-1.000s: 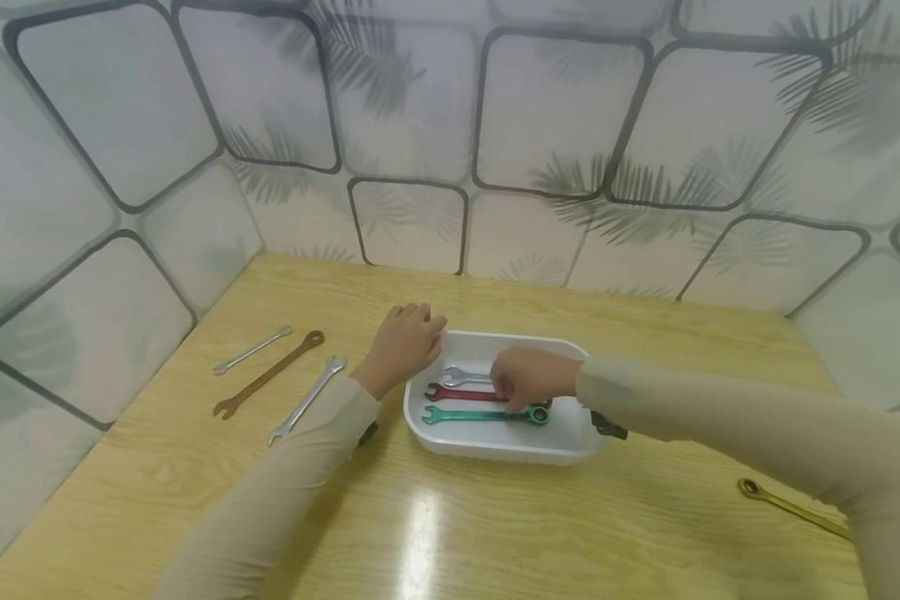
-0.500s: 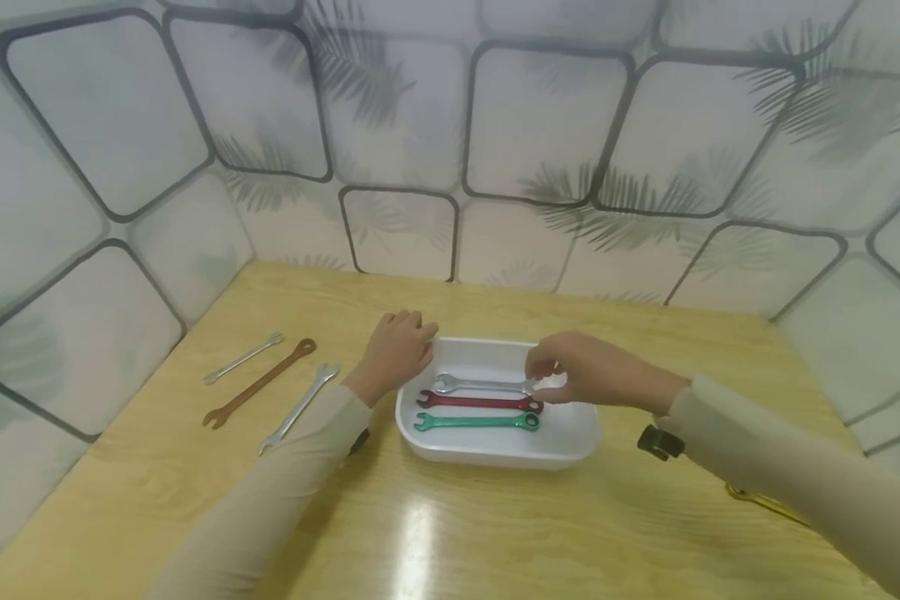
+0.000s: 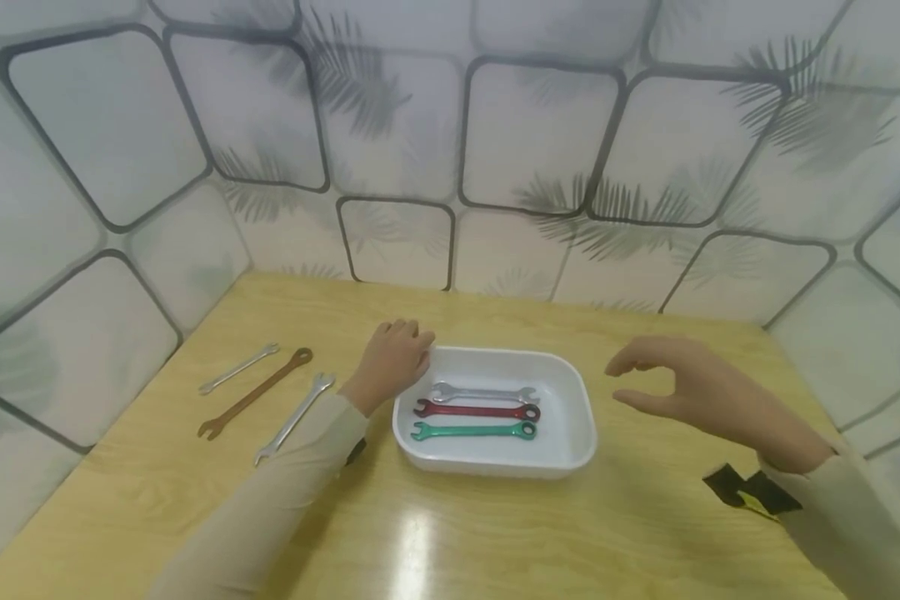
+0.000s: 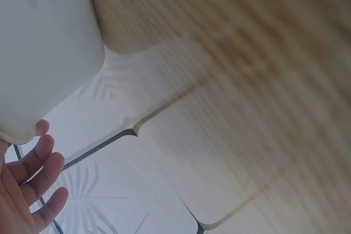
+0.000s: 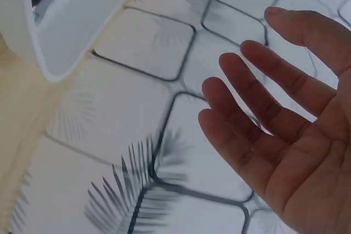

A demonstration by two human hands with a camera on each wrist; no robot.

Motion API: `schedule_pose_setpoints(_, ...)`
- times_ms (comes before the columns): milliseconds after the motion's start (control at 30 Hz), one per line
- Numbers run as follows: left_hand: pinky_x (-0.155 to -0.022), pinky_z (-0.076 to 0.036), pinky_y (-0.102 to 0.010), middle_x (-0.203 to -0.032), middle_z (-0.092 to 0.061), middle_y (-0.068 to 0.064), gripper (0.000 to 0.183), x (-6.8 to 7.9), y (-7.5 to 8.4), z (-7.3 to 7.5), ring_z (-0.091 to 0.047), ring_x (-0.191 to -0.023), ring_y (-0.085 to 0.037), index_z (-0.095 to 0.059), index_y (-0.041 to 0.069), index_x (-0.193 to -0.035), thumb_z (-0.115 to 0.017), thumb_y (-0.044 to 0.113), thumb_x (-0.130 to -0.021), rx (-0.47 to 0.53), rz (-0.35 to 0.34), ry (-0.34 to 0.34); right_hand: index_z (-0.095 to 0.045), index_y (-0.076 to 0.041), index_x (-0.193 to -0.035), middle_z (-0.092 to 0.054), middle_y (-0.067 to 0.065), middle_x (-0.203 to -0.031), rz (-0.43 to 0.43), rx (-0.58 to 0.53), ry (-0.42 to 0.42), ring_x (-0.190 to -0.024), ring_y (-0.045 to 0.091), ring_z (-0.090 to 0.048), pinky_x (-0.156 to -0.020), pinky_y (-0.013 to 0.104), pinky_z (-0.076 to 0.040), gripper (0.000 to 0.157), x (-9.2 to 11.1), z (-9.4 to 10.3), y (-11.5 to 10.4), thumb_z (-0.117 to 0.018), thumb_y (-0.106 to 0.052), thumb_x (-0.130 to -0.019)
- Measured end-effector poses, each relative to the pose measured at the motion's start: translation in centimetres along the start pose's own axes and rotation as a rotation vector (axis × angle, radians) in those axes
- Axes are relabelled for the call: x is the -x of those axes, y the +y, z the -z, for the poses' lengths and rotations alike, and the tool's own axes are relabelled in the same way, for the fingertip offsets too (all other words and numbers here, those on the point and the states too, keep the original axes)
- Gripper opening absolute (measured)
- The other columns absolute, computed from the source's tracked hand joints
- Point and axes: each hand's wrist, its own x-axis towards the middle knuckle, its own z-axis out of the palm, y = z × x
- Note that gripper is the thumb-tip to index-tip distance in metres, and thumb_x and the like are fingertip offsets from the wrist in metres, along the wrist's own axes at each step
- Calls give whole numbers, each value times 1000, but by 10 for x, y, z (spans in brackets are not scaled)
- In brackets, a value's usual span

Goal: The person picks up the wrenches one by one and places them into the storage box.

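A white plastic tray [image 3: 495,465] holds three wrenches lying side by side: a silver open-end wrench [image 3: 483,393], a red wrench [image 3: 480,411] and a green wrench [image 3: 472,431]. My left hand [image 3: 392,360] grips the tray's back left corner; in the left wrist view its index finger bends behind the rim, the other fingers are loose, and the thumb is hidden. To the right of the tray, my right hand [image 3: 693,387] hovers over the table with nothing in it. Its palm and relaxed, spread fingers [image 5: 263,102] show in the right wrist view.
On the wooden table [image 3: 330,533], left of the tray, lie a small silver wrench [image 3: 238,368], a brown wrench [image 3: 257,393] and a larger silver wrench [image 3: 294,419]. Patterned wall panels [image 3: 397,246] close off the back and sides.
My right hand has let go of the silver open-end wrench in the tray, lifted out and moved right, its fingers opening. The left hand has stayed at the tray's corner.
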Motion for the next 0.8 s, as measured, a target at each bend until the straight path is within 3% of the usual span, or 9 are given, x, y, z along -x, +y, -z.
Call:
schedule_pose_setpoints(167, -71, -51, -36, -79, -59, -6, 11, 1, 2, 1, -56, -72, -20, -63, 12, -92, -61, 18, -83, 8, -8, 9, -67, -22, -95, -67, -12, -92, 14, 29, 140, -87, -4, -56, -81, 6, -41, 38, 24, 9, 10, -80, -3, -64)
schedule_pose_setpoints(367, -72, -51, -36, -79, -59, -6, 11, 2, 3, 2, -56, -73, -20, -64, 12, -93, -61, 18, -84, 13, 2, -3, -68, -19, -95, -64, -18, -94, -33, 59, 204, -91, -13, -50, -80, 1, -38, 44, 51, 14, 22, -82, 0, -58)
schedule_pose_setpoints(800, -73, -51, -37, -79, -58, -5, 12, 0, 2, 3, -55, -73, -20, -64, 12, -94, -60, 18, -84, 7, 0, -23, -67, -22, -97, -52, -34, -100, -283, 125, 164, -91, -26, -40, -66, 0, -40, 37, 110, 13, 57, -81, -8, -66)
